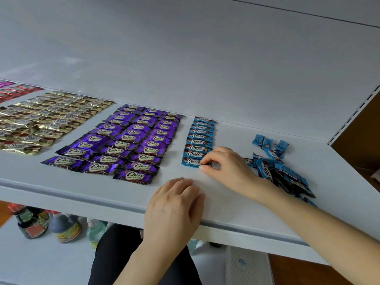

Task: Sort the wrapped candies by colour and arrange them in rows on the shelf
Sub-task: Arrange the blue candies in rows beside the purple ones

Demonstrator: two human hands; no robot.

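Wrapped candies lie sorted on the white shelf point(226, 79): gold rows point(47, 118) at the left, three purple rows point(125, 140) in the middle, one blue row point(198, 138) right of them. My right hand point(228, 167) pinches the right end of the nearest blue candy point(192, 162) at the front of that row. A loose heap of blue candies point(275, 171) lies behind my right wrist, partly hidden by it. My left hand point(174, 206) rests flat on the shelf's front edge, holding nothing.
Red and pink candies point(14, 91) sit at the far left edge. Three stray blue candies point(269, 145) lie beyond the heap. Bottles point(63, 227) stand on the lower shelf under the front edge. A perforated shelf upright point(353, 116) rises at the right.
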